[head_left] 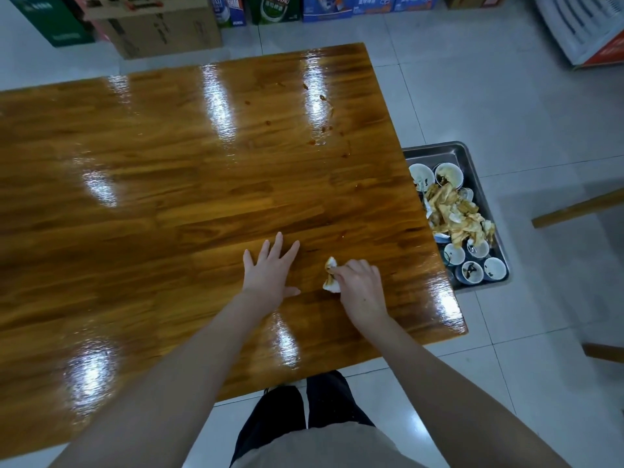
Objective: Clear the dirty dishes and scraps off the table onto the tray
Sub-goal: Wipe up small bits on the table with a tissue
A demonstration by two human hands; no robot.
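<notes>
Right hand (363, 288) pinches the dirty napkin (330, 278), likely for the tray (449, 153); left hand (266, 275) leans on the bench (169, 180), fingers (277, 246) wide.

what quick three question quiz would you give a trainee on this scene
1. True or false: the left hand lies flat on the table.
2. Which hand pinches the tissue? A, the left hand; B, the right hand; C, neither.
3. Fill in: the bowls and scraps lie in the ____ beside the table.

Key: 1 true; 2 B; 3 tray.
</notes>
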